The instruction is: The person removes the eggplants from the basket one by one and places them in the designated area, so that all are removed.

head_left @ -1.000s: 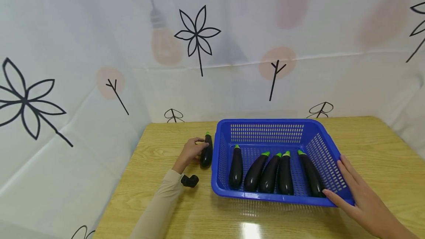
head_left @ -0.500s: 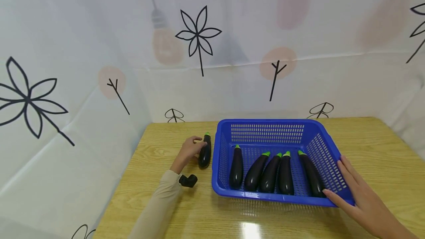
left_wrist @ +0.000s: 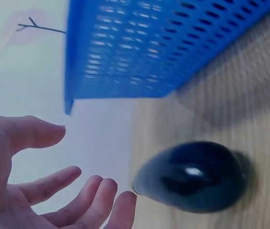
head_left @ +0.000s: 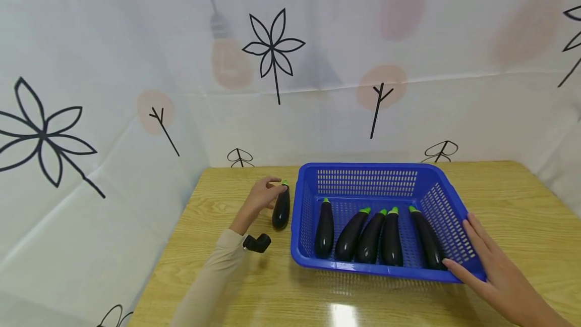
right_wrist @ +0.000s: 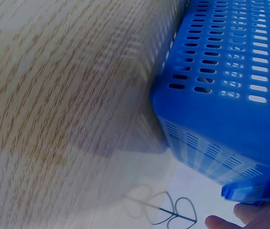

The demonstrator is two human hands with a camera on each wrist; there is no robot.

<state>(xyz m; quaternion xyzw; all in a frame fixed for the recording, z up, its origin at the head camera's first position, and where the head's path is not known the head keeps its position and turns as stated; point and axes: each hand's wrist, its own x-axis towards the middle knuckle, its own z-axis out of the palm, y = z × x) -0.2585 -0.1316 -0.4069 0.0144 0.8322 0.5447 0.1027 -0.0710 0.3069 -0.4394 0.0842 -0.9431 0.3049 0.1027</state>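
Note:
My left hand [head_left: 260,197] is over the upper end of a dark eggplant [head_left: 282,210] with a green cap, lying on the table left of the basket. In the left wrist view, thumb and fingers are spread apart, with the fingertips close to the narrow end of that eggplant [left_wrist: 192,176] and nothing between them. My right hand [head_left: 497,271] holds the near right corner of the blue plastic basket [head_left: 363,166], thumb over the rim and fingers along the outside. Only fingertips [right_wrist: 242,212] show at the rim in the right wrist view. Several eggplants [head_left: 391,238] lie inside, caps pointing away.
The wooden table [head_left: 218,206] extends on both sides of the basket. A patterned white cloth [head_left: 317,115] hangs behind the table and along its left side. A small black device [head_left: 257,243] sits at my left wrist.
My left hand has slid up the lone eggplant toward its green cap. That eggplant has moved only slightly. The right hand and basket stay in place.

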